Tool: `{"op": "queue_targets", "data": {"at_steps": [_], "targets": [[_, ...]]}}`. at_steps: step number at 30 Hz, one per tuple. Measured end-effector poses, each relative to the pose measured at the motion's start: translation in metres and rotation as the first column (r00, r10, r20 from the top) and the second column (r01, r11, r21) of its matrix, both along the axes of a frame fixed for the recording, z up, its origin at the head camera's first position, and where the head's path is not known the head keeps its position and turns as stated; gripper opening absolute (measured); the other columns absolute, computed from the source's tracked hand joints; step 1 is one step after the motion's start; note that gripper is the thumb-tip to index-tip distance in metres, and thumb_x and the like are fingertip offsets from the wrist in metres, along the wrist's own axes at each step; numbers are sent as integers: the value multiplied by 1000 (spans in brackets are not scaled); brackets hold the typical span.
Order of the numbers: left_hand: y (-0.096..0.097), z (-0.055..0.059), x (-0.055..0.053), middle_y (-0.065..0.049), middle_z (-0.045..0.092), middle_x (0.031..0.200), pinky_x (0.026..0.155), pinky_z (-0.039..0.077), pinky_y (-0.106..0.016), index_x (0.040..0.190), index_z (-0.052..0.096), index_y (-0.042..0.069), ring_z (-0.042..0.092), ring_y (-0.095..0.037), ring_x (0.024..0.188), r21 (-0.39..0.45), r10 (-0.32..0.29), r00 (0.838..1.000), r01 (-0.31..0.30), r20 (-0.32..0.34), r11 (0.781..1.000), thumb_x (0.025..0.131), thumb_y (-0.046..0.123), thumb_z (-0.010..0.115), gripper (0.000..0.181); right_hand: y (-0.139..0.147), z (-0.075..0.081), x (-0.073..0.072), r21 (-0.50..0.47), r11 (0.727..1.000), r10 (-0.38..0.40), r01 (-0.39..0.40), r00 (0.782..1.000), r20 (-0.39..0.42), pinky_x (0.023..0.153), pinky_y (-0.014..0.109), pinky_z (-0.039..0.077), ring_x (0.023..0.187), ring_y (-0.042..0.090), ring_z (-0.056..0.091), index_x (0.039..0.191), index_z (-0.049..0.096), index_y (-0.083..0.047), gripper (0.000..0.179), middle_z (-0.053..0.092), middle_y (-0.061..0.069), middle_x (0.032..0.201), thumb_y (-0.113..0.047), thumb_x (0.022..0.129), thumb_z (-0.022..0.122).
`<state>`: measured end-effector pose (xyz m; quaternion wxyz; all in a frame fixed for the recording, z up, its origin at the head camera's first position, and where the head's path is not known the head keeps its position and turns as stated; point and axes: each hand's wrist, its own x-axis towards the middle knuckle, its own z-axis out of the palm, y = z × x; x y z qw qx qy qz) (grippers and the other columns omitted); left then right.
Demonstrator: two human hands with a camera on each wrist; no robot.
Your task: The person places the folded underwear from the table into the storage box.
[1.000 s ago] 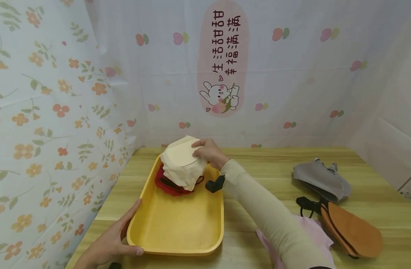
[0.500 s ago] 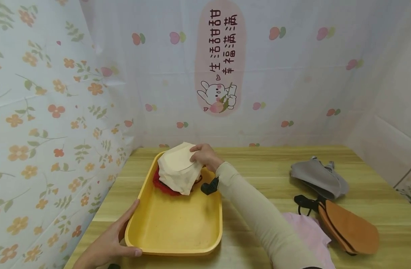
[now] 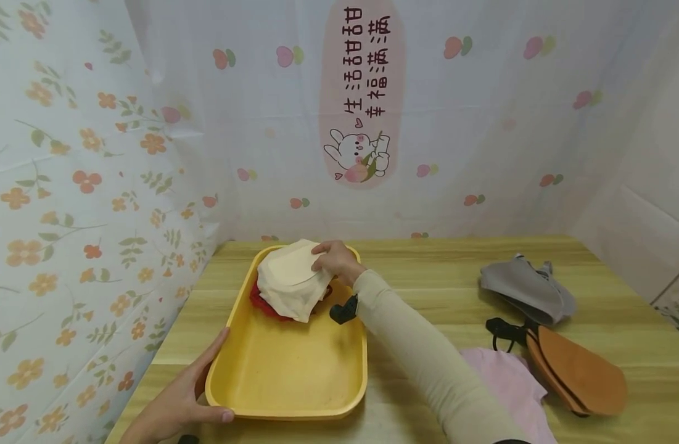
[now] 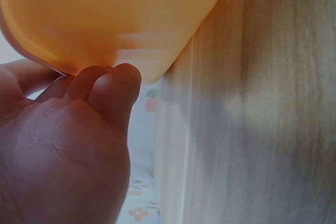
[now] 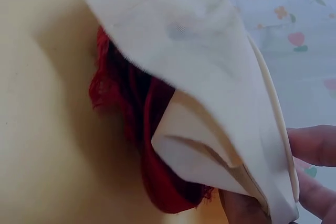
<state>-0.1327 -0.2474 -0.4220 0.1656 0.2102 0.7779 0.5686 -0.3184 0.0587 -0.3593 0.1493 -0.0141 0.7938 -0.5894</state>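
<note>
Yellow tub (image 3: pixel 295 376) set on the wooden table (image 3: pixel 417 259), its near left corner gripped by the left hand (image 3: pixel 189 385), thumb laid along the near wall and fingers along the left one; in the left wrist view the fingertips are seen bent against the tub, partly masked by the palm. At the far end of the tub, the cream cloth (image 3: pixel 289 268) is held by its right edge, pinched between the thumb and fingers of the right hand (image 3: pixel 338 260). Beneath it the red cloth (image 3: pixel 264 302) is mostly covered; a frayed or lacy border and a dark inner fold are shown in the right wrist view, where the right hand is cut off by the frame. Whether the tub floor is touched by the cream cloth cannot be told. The tub's far right corner is partly hidden by the right hand and sleeve (image 3: pixel 428 351). Outside the tub, to the right: grey cloth (image 3: pixel 525 287), folded, farther back; orange piece (image 3: pixel 580 370), layered, with a black looped part (image 3: pixel 506 333) at its far end; pink cloth (image 3: pixel 506 382), partly covered by the sleeve and cut off below. A dark object (image 3: pixel 188 439) by the left wrist is too cropped to be identified
</note>
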Motion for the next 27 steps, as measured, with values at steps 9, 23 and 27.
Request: {"op": "queue_targets", "data": {"at_steps": [9,23,27], "targets": [[0,-1,-1,-29,-10,166,102,33,-4,164,1,18,25,27,132,-4,0,1000,0,-23,1000,82,9,81,115,-1,-4,1,63,998,-7,7,1000,11,73,31,58,91,25,66,129,64,-5,40,56,18,140,0,90,67],[-1,0,1,-28,-11,166,102,33,-4,164,1,21,24,28,131,9,3,1000,-3,-3,1000,82,12,82,116,-3,-11,3,169,985,34,-32,999,-7,80,34,57,107,30,63,124,67,-2,37,60,16,136,-2,87,71],[-1,0,1,-27,-11,167,102,33,-4,164,1,21,25,28,131,5,16,1000,-16,12,1000,82,11,82,116,-3,-11,4,182,983,32,-29,999,-16,79,35,57,104,29,63,123,67,-2,37,60,17,135,-2,86,71]]}}
